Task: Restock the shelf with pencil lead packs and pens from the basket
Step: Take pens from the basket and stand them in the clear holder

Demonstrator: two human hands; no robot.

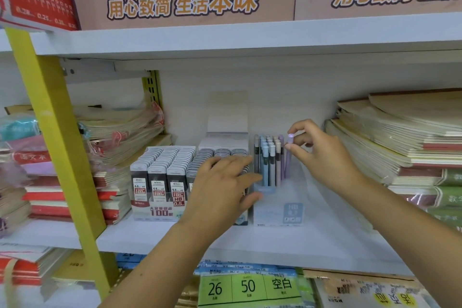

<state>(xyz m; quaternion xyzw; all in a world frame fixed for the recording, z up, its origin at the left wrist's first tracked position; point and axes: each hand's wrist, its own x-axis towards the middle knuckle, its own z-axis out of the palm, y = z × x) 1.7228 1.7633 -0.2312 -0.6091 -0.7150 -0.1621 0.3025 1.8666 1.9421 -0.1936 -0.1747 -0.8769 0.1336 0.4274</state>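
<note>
Our right hand pinches the purple pen near its cap, upright, cap end up, beside the other pens; our left hand has its fingers spread over the lead packs.

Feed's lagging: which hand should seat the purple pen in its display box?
Right. The right hand pinches the purple pen at the pen box; the left hand rests open on the lead packs.
</note>
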